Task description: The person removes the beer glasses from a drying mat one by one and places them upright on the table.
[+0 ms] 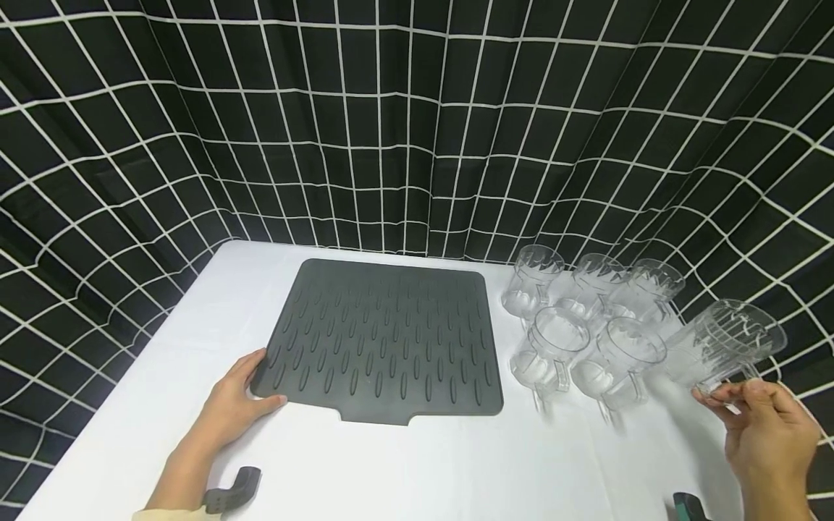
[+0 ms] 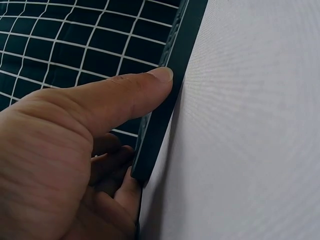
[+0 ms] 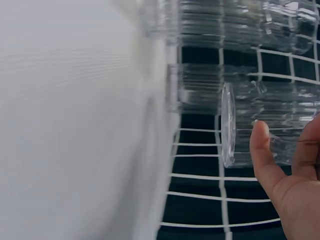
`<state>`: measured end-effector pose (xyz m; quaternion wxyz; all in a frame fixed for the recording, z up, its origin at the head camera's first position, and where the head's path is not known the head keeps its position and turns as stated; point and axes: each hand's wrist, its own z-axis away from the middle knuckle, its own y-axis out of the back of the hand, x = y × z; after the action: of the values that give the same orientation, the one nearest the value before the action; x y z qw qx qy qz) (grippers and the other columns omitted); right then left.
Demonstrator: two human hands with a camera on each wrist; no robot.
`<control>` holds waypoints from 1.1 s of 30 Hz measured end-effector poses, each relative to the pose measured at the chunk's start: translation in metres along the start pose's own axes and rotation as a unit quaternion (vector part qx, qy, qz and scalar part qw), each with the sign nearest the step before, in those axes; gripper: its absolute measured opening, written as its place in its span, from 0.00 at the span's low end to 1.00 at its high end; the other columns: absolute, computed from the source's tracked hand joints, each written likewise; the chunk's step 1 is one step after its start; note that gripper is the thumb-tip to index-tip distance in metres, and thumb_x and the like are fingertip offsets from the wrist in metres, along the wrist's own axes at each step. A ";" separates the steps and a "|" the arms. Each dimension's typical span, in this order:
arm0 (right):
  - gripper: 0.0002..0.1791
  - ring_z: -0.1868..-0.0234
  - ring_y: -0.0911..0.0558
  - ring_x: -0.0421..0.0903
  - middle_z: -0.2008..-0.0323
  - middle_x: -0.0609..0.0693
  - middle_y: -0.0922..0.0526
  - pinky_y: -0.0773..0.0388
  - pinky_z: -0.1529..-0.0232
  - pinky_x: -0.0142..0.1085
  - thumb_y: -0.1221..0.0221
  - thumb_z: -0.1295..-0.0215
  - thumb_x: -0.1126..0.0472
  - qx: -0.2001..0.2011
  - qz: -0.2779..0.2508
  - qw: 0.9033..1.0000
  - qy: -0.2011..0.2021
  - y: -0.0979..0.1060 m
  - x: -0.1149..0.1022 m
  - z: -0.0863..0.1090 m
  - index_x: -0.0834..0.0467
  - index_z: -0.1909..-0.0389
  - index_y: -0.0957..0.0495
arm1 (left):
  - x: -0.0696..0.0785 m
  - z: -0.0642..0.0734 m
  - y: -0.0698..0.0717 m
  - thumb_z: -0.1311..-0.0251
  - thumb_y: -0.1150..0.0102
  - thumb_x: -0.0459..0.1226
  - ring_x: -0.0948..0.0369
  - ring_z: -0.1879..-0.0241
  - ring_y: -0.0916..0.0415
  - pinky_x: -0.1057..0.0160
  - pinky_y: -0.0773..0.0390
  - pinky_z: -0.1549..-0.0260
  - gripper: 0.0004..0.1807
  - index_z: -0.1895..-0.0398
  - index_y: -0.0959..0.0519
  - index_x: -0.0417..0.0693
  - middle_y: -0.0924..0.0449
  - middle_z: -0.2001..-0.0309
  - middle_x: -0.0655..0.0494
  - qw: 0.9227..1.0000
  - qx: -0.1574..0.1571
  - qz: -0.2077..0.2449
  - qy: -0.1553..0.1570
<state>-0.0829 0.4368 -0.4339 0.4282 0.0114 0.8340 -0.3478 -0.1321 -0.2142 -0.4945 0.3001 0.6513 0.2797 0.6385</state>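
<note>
My right hand (image 1: 772,427) grips a clear mug (image 1: 736,336) by its handle side at the far right. In the right wrist view, the base of this mug (image 3: 229,125) is held up off the white surface, apart from the other mugs. At the left, my left hand (image 1: 228,405) rests at the near left corner of a dark grey ridged mat (image 1: 384,340). Its thumb (image 2: 145,90) touches the mat's front edge in the left wrist view, and the other fingers lie along the left side. The mat lies flat, a short tab at its front.
Several clear mugs stand in two rows right of the mat, among them a front mug (image 1: 550,347) and a back mug (image 1: 534,278). They rest on a white-covered table (image 1: 456,470). Black curtains with a white grid (image 1: 404,130) rise behind and beside the table.
</note>
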 end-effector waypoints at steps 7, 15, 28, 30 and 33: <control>0.09 0.76 0.17 0.57 0.77 0.68 0.23 0.17 0.75 0.52 0.56 0.30 0.80 -0.026 -0.083 0.995 -0.047 0.020 0.011 0.008 0.81 0.72 0.33 | 0.000 0.000 -0.003 0.51 0.28 0.45 0.37 0.33 0.47 0.36 0.44 0.37 0.51 0.28 0.45 0.35 0.46 0.30 0.35 1.000 -0.004 0.001 0.006; 0.08 0.74 0.16 0.56 0.75 0.66 0.21 0.17 0.73 0.52 0.54 0.30 0.77 -0.024 -0.055 0.994 -0.088 0.036 0.016 0.007 0.78 0.69 0.31 | 0.003 -0.002 -0.002 0.50 0.28 0.45 0.38 0.33 0.45 0.39 0.42 0.37 0.51 0.28 0.45 0.35 0.45 0.30 0.35 1.000 -0.004 0.010 -0.007; 0.14 0.71 0.16 0.59 0.72 0.68 0.20 0.18 0.69 0.57 0.62 0.26 0.76 -0.101 -0.126 0.977 -0.141 0.056 0.028 0.006 0.76 0.70 0.30 | 0.003 0.000 -0.001 0.50 0.28 0.44 0.38 0.33 0.45 0.38 0.42 0.38 0.50 0.28 0.44 0.35 0.45 0.30 0.35 1.000 0.006 0.000 0.000; 0.16 0.70 0.16 0.60 0.72 0.69 0.20 0.18 0.67 0.57 0.64 0.25 0.76 -0.111 -0.133 0.974 -0.149 0.059 0.030 0.006 0.77 0.70 0.30 | 0.003 0.000 -0.001 0.50 0.28 0.44 0.38 0.33 0.45 0.38 0.42 0.38 0.50 0.28 0.44 0.35 0.45 0.30 0.35 1.000 0.006 0.000 0.001; 0.19 0.67 0.17 0.60 0.70 0.69 0.21 0.18 0.65 0.58 0.66 0.24 0.75 -0.124 -0.138 0.969 -0.161 0.063 0.032 0.008 0.78 0.69 0.29 | 0.002 0.001 0.000 0.50 0.28 0.44 0.38 0.33 0.45 0.38 0.42 0.38 0.50 0.28 0.44 0.34 0.45 0.30 0.35 1.000 0.005 -0.002 0.000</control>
<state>-0.0778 0.4708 -0.4957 0.5025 -0.2131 0.7842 -0.2950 -0.1310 -0.2124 -0.4931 0.2977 0.6524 0.2844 0.6363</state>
